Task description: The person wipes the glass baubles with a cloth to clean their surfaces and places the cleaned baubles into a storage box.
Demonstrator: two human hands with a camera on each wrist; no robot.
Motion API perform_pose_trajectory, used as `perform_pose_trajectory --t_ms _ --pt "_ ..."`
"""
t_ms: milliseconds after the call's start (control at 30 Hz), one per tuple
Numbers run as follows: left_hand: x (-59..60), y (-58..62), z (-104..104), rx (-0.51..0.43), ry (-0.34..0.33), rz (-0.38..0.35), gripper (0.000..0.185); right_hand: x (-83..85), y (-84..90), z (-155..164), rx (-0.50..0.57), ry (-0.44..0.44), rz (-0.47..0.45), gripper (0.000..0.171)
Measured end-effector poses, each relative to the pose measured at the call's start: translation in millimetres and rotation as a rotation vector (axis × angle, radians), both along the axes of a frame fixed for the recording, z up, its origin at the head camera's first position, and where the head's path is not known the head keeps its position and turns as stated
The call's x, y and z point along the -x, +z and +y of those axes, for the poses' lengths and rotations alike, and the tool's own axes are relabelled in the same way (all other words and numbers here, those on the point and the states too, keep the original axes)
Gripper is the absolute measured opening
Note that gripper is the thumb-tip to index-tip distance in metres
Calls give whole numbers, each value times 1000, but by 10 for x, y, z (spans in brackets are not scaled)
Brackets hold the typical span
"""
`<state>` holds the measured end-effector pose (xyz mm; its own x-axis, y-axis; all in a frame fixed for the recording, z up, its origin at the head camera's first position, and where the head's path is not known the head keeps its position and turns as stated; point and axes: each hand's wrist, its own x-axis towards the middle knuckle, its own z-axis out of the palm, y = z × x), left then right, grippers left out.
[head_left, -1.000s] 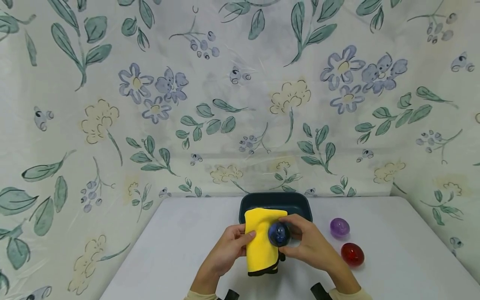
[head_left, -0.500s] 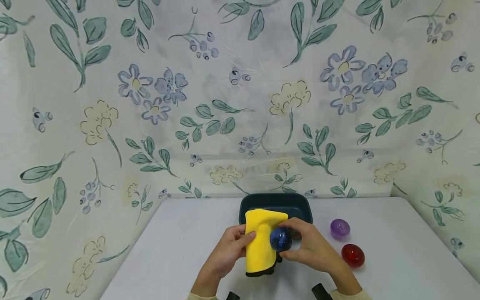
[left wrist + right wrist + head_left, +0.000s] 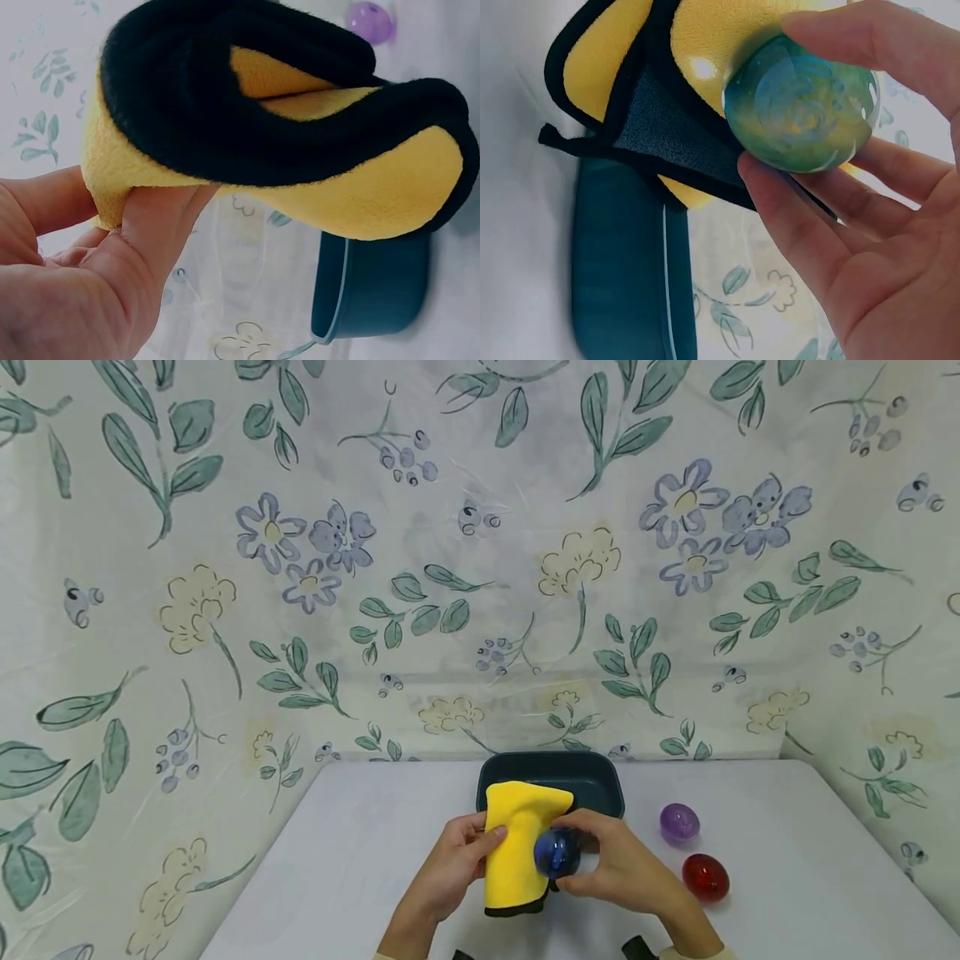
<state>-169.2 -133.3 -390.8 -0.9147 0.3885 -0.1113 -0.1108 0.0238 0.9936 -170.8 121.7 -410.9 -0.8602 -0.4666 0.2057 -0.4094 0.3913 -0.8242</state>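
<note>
My left hand pinches a folded yellow cloth with black edging, thumb on its front and fingers behind. In the left wrist view the cloth hangs in loose folds. My right hand holds a clear blue glass ball between thumb and fingertips, against the cloth's right side. Seen from the right wrist, the ball looks greenish and see-through, and a dark grey face of the cloth shows beside it. Both hands are raised over the white table.
A dark teal rectangular tub stands behind the cloth, partly hidden by it. To the right of my right hand a purple ball and a red ball lie on the table. A flower-patterned sheet hangs behind and along the sides.
The blue ball stays in my right hand and shifts slightly against the cloth. The cloth tilts a little in my left hand. The purple and red balls stay put.
</note>
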Motion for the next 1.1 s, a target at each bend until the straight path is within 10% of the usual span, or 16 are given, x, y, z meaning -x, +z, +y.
perform_pose_trajectory --t_ms 333,1100 --pt "-5 -24 -24 3 0 -15 53 -40 -6 -49 32 36 -121 58" --pt "-12 -65 19 -5 -77 -46 50 -76 11 -130 191 -31 -42 54"
